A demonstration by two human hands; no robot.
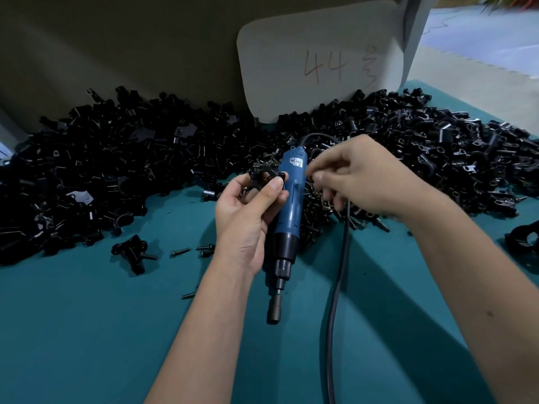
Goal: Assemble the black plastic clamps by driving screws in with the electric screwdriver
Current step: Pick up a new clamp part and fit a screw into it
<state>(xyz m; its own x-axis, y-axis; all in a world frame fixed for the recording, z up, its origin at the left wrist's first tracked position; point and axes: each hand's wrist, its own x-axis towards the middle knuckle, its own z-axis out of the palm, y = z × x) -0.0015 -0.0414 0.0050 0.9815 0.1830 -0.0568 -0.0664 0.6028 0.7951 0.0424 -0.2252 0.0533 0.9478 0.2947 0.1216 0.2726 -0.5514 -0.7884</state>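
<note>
Light, stiff black clamp (pixel 267 177) pinched at its rim by left hand (pixel 248 217); right hand (pixel 358 176) curled, contents unclear, beside idle electric screwdriver (pixel 287 217).

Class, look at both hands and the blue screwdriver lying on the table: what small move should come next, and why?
Probably the right hand lifts one screw from the loose pile of dark screws it is reaching into, since the left hand already holds a black ring-shaped plastic clamp and the blue electric screwdriver lies ungripped.
</note>
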